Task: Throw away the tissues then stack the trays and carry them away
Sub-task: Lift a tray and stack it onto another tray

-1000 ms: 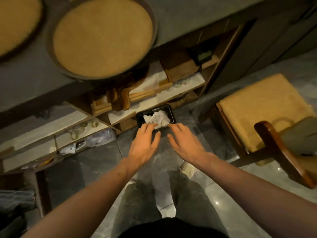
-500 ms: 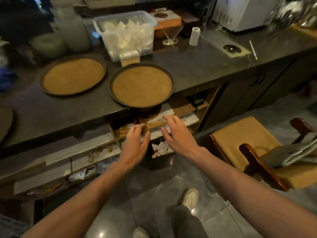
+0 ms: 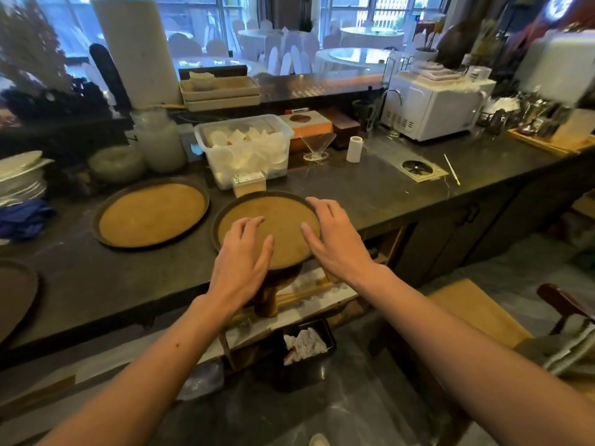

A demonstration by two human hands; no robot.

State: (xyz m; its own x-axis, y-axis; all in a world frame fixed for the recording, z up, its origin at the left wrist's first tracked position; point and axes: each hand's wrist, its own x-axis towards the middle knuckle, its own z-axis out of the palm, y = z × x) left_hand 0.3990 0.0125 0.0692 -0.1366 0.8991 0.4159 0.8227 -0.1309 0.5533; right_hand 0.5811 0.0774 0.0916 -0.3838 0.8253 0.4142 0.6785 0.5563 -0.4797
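Two round dark-rimmed trays with tan liners lie on the dark counter. The near tray (image 3: 273, 214) overhangs the counter's front edge; the second tray (image 3: 151, 214) lies to its left. A third dark tray (image 3: 14, 294) is cut off at the far left. My left hand (image 3: 241, 262) hovers open over the near tray's front left part. My right hand (image 3: 335, 243) is open over its right rim, fingers spread. Crumpled white tissues (image 3: 302, 344) lie in a black bin (image 3: 330, 333) on the floor under the counter.
A clear tub of white cups (image 3: 248, 149) and a small cardboard box (image 3: 249, 185) stand just behind the near tray. A microwave (image 3: 431, 107) is at the back right, stacked plates (image 3: 19, 178) at the left. A wooden chair with a yellow cushion (image 3: 476, 313) stands at my right.
My view has lifted from the floor bin to the counter. Both hands rose from above the bin, where the tissues lie, to over the near tray.
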